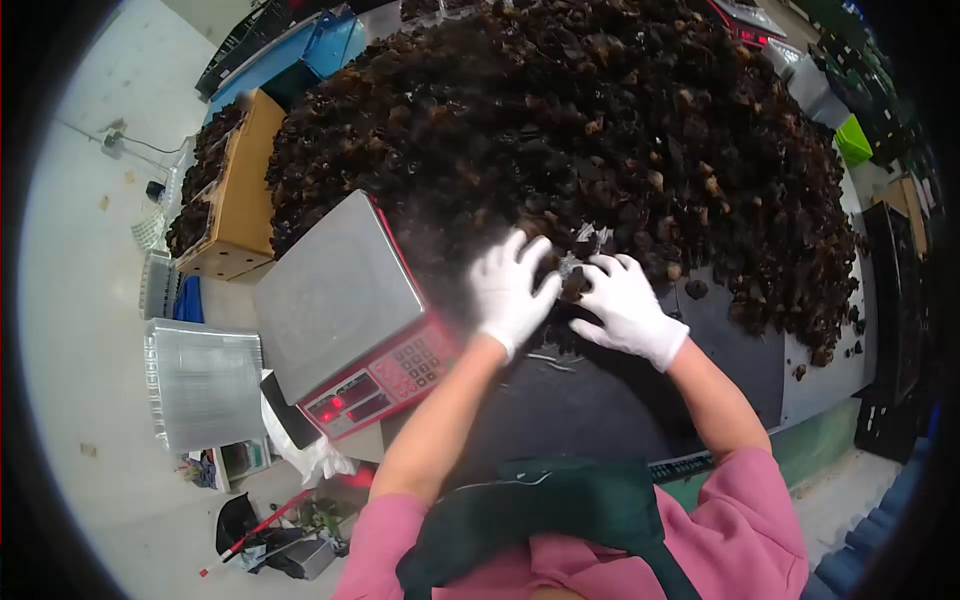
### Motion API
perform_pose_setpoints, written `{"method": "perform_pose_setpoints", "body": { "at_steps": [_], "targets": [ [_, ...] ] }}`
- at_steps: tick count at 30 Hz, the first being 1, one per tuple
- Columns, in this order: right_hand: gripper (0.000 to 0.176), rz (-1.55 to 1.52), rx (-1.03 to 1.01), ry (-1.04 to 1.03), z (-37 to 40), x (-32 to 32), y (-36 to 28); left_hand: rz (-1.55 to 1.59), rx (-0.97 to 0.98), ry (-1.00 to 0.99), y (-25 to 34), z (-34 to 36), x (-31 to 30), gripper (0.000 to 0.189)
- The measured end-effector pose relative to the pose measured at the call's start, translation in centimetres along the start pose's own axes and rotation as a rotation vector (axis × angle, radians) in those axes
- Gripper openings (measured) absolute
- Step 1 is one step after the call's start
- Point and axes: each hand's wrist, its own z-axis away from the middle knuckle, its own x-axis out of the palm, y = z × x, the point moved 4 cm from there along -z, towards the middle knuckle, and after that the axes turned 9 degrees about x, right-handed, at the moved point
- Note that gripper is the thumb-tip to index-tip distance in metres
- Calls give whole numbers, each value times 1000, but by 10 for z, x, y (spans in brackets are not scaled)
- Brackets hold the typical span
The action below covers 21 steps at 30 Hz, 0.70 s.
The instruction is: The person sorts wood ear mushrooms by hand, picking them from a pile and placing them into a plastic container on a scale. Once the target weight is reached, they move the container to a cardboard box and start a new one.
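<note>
A large heap of dark brown wood ear mushrooms [600, 130] covers most of the dark table. At its near edge is my left hand [512, 290], in a white glove, with fingers spread and resting on the pieces. Just to the right, my right hand [628, 312], also gloved, has its thumb held apart and its fingertips bent down against the mushrooms. Between and just beyond the hands shows some shiny clear plastic [572, 265], partly covered by mushrooms and fingers; its full shape is hidden. Neither hand shows a firm grip on anything.
Left of my hands stands a red scale [340, 300] with a bare metal pan and lit display. Stacked clear plastic containers [205, 375] are beyond it. A cardboard box [240, 190] of mushrooms sits at the far left, a green container [852, 140] at the right.
</note>
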Motion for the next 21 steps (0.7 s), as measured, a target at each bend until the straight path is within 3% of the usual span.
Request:
{"method": "perform_pose_setpoints", "body": {
  "at_steps": [5,9,11,13,18,21],
  "targets": [
    [36,13,205,150,54,-41,31,-36,321,2,66,60,1,55],
    [40,189,460,463,86,-47,88,118,522,-178,94,91,7,48],
    [46,292,546,469,99,-43,110,180,566,-208,99,100,0,42],
    [48,174,593,494,107,-44,101,252,621,-192,96,116,-6,39],
    [50,86,633,485,122,-43,66,611,364,-159,81,146,-36,32],
    [45,63,611,484,139,-47,50,779,65,-174,64,158,-62,26]
  ]
}}
